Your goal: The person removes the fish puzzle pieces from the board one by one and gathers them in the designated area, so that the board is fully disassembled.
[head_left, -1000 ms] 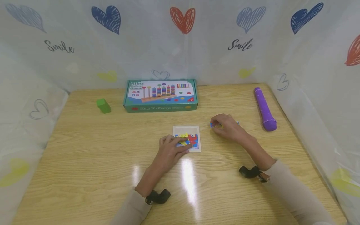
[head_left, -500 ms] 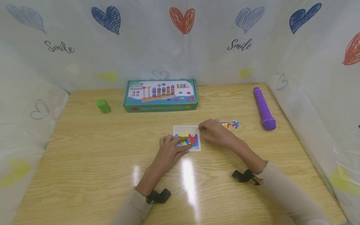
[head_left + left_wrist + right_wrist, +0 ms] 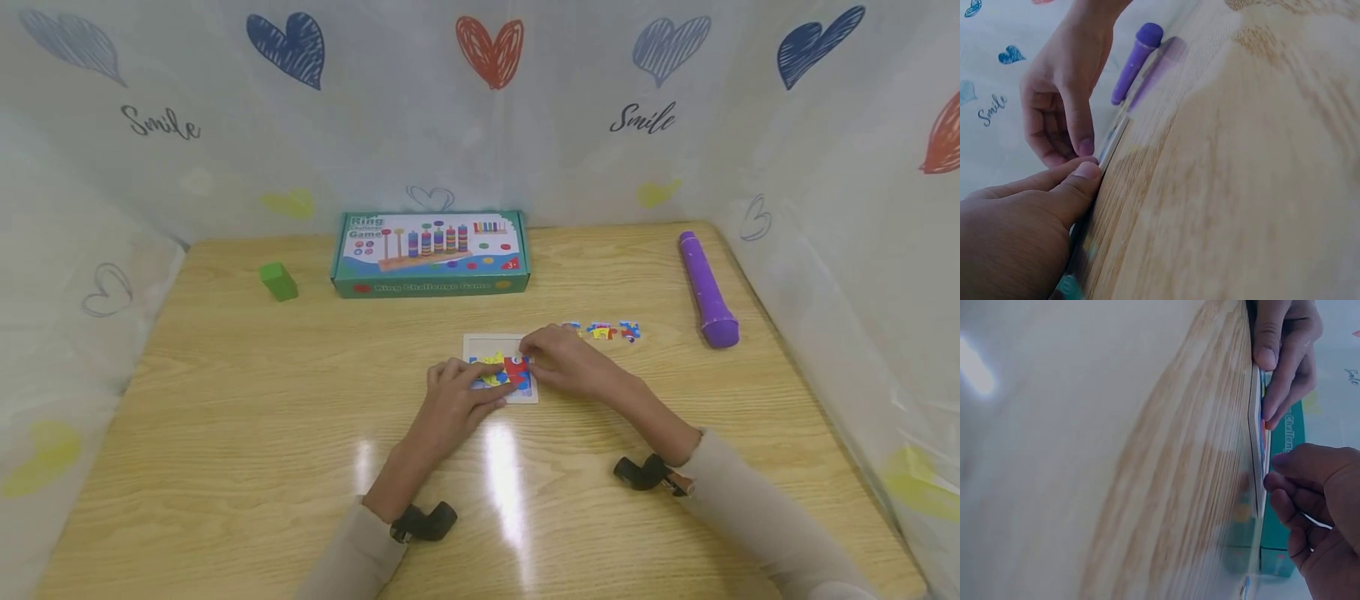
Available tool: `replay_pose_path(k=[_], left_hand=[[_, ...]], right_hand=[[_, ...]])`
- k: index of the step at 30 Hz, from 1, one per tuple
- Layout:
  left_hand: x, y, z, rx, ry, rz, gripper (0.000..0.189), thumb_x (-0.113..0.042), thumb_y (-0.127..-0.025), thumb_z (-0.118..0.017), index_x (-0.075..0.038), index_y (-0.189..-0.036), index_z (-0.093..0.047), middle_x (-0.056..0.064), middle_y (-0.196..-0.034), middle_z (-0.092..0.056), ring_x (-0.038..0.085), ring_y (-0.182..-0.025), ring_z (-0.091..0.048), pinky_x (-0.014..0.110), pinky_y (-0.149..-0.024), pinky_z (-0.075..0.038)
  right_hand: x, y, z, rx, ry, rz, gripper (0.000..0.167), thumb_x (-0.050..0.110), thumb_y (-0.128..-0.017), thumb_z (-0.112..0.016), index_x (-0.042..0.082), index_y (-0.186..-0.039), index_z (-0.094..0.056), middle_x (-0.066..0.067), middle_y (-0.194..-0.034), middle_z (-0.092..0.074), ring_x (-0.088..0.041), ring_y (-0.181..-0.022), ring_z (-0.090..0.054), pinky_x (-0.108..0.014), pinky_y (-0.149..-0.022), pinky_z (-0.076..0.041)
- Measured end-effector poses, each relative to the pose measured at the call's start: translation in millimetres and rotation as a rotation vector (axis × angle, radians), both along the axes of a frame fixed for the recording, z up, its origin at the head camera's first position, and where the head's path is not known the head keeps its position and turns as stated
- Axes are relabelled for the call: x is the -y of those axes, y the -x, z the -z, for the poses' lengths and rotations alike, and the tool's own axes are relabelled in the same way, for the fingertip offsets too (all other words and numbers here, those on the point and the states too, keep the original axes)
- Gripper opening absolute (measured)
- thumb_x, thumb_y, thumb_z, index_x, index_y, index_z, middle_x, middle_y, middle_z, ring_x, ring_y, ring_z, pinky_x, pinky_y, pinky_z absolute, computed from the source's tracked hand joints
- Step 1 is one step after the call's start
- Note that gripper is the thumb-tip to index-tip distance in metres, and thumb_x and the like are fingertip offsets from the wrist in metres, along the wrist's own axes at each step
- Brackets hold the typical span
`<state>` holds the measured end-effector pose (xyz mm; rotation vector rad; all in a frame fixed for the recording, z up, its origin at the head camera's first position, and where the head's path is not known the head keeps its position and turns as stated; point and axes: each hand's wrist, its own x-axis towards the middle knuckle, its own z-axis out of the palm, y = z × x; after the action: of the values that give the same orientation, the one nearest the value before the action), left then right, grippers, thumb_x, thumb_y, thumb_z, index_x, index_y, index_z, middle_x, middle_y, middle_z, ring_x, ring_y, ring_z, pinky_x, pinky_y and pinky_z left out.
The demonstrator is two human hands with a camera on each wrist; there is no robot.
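Note:
A small square puzzle tray [image 3: 467,346] lies mid-table, its lower half filled with yellow, red and blue picture pieces [image 3: 515,367]. My left hand [image 3: 453,396] rests on its left side, fingers extended over the pieces. In the left wrist view, that thumb [image 3: 1087,170] lies by the tray's edge. My right hand [image 3: 570,354] is at the tray's right side, thumb and index fingertips close together at the red piece. The right wrist view shows its thumb [image 3: 1310,464] against the tray's edge; whether a piece is between the fingertips is hidden.
Loose puzzle pieces [image 3: 602,331] lie in a row right of the tray. Behind stands a Ring Challenge Game box [image 3: 431,250]. A green block [image 3: 278,282] is at the left, a purple toy microphone [image 3: 707,287] at the right. Printed curtains [image 3: 390,108] enclose the table.
My right hand has moved left from the loose pieces to the tray's right side, uncovering those pieces. The left hand has stayed on the tray.

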<state>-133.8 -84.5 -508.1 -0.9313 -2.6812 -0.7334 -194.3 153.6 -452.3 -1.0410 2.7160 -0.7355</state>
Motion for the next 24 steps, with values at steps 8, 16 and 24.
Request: replay_pose_path(k=[8,16,24], left_hand=[[-0.6,0.0,-0.8,0.015,0.005,-0.005,0.03,-0.035,-0.099,-0.064,-0.034,-0.128,-0.07,-0.003,-0.138,-0.059,0.017,-0.099,-0.044,0.05,-0.098,-0.029],[-0.5,0.5,-0.3,0.018,-0.01,0.008,0.03,-0.035,-0.098,-0.066,-0.033,-0.128,-0.07,-0.006,-0.137,-0.059,0.016,-0.097,-0.044,0.049,-0.097,-0.03],[-0.8,0.7,0.0,0.023,-0.018,0.014,0.03,-0.034,-0.098,-0.066,-0.033,-0.128,-0.07,-0.005,-0.138,-0.059,0.016,-0.098,-0.044,0.049,-0.097,-0.03]], right_hand=[[2.3,1.2,-0.9,0.083,-0.016,0.004,0.029,0.005,-0.089,-0.073,0.0,-0.116,-0.066,-0.007,-0.109,-0.067,-0.023,-0.101,-0.058,-0.04,-0.093,-0.049],[2.5,8.3,-3.2,0.25,0.009,0.004,0.036,0.004,-0.088,-0.076,-0.004,-0.12,-0.061,-0.009,-0.11,-0.064,-0.025,-0.1,-0.058,-0.038,-0.091,-0.051],[0.4,9.6,-0.3,0.3,0.035,0.048,0.038,0.005,-0.086,-0.078,-0.001,-0.119,-0.061,-0.007,-0.111,-0.062,-0.023,-0.1,-0.057,-0.035,-0.09,-0.051]])
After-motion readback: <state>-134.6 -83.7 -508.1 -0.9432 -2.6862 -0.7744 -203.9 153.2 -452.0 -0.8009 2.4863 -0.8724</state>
